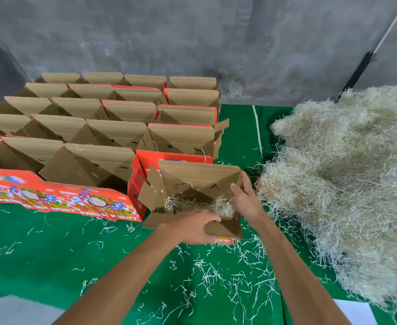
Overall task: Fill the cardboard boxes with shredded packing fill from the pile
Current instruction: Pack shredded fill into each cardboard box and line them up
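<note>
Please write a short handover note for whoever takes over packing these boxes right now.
Left hand grips the near flap of the open box; right hand holds its right wall.
The box sits on the green cloth, beside the pile to its right.
Done: some fill lies in this box.
Left: top it up if needed, then fill the rows of boxes behind, which look unfilled.

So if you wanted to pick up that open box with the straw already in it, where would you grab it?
Probably by the open box's two side walls, from above, one hand each side. The left hand and right hand sit there; the flaps look floppy.
</note>
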`<act>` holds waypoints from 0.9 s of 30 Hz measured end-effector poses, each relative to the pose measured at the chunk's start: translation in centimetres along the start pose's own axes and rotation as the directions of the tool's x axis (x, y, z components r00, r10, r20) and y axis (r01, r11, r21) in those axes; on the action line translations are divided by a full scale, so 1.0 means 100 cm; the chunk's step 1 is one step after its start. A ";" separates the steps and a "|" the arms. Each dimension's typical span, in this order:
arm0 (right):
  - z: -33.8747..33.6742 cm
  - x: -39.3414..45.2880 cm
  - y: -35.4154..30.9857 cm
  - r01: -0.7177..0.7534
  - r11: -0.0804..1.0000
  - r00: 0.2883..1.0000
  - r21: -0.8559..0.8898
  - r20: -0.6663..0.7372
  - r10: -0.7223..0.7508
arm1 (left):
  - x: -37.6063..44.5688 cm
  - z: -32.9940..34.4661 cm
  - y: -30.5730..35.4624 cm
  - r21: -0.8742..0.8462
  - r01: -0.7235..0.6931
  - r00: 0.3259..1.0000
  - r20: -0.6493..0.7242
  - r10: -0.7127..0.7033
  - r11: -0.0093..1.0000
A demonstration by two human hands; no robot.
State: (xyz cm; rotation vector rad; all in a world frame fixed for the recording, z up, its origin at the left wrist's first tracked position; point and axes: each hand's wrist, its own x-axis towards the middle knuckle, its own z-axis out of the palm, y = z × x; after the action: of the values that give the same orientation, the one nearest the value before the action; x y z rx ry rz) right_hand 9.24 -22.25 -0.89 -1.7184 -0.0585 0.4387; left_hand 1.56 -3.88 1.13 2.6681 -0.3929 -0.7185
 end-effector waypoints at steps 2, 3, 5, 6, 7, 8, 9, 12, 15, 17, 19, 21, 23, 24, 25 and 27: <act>-0.003 0.007 -0.003 -0.054 0.998 0.999 0.032 -0.005 0.054 | -0.002 -0.003 0.002 -0.034 -0.015 1.000 0.002 0.015 0.999; -0.005 0.011 -0.003 -0.087 0.996 0.996 0.030 -0.012 0.087 | -0.005 -0.005 0.004 -0.018 -0.023 1.000 0.004 0.023 1.000; -0.011 0.019 -0.004 -0.139 0.988 0.990 -0.071 0.003 0.140 | -0.011 -0.006 0.011 -0.011 -0.037 0.999 0.033 0.038 0.999; -0.014 0.021 -0.004 -0.153 0.975 0.987 -0.162 0.024 0.159 | -0.014 -0.006 0.015 -0.029 -0.033 0.998 0.058 0.035 0.999; -0.016 0.021 -0.004 -0.156 0.955 0.984 -0.251 0.045 0.172 | -0.016 -0.006 0.018 -0.038 -0.032 0.997 0.075 0.035 0.999; -0.018 0.020 -0.004 -0.151 0.935 0.982 -0.322 0.063 0.180 | -0.019 -0.007 0.022 -0.033 -0.031 0.996 0.078 0.034 0.999; -0.018 0.019 -0.005 -0.142 0.916 0.979 -0.375 0.081 0.185 | -0.021 -0.008 0.026 -0.019 -0.034 0.996 0.077 0.036 0.999; -0.012 0.013 -0.008 -0.109 0.872 0.976 -0.476 0.116 0.185 | -0.027 -0.012 0.034 0.031 -0.035 0.996 0.077 0.032 0.999; 0.003 0.015 -0.012 -0.081 0.863 0.977 -0.499 0.132 0.168 | -0.035 -0.016 0.028 0.020 0.025 0.993 0.117 -0.027 0.999; 0.015 0.016 -0.015 -0.060 0.850 0.977 -0.523 0.143 0.157 | -0.045 -0.019 0.020 -0.013 0.077 0.986 0.147 -0.074 0.997; 0.032 0.017 -0.016 -0.052 0.837 0.977 -0.544 0.147 0.156 | -0.057 -0.025 0.010 -0.029 0.128 0.977 0.172 -0.122 0.991; 0.054 0.020 -0.017 -0.054 0.823 0.971 -0.565 0.162 0.175 | -0.072 -0.029 -0.003 -0.021 0.192 0.966 0.183 -0.185 0.981; 0.080 0.023 -0.019 -0.039 0.818 0.962 -0.574 0.200 0.186 | -0.090 -0.032 -0.020 -0.008 0.266 0.948 0.184 -0.260 0.964; 0.094 0.024 -0.020 -0.031 0.817 0.956 -0.576 0.221 0.192 | -0.099 -0.032 -0.029 -0.003 0.308 0.935 0.188 -0.302 0.951; 0.109 0.024 -0.022 -0.021 0.818 0.951 -0.574 0.240 0.193 | -0.109 -0.032 -0.038 -0.001 0.348 0.920 0.191 -0.341 0.938; 0.137 0.023 -0.023 -0.003 0.830 0.942 -0.558 0.276 0.189 | -0.130 -0.032 -0.057 -0.006 0.425 0.891 0.182 -0.417 0.905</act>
State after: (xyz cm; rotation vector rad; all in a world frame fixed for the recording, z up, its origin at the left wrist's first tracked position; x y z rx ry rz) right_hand 7.41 -8.28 -1.01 -2.2091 -0.3682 0.8407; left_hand -6.57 6.64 7.02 2.6783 0.1731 -1.0802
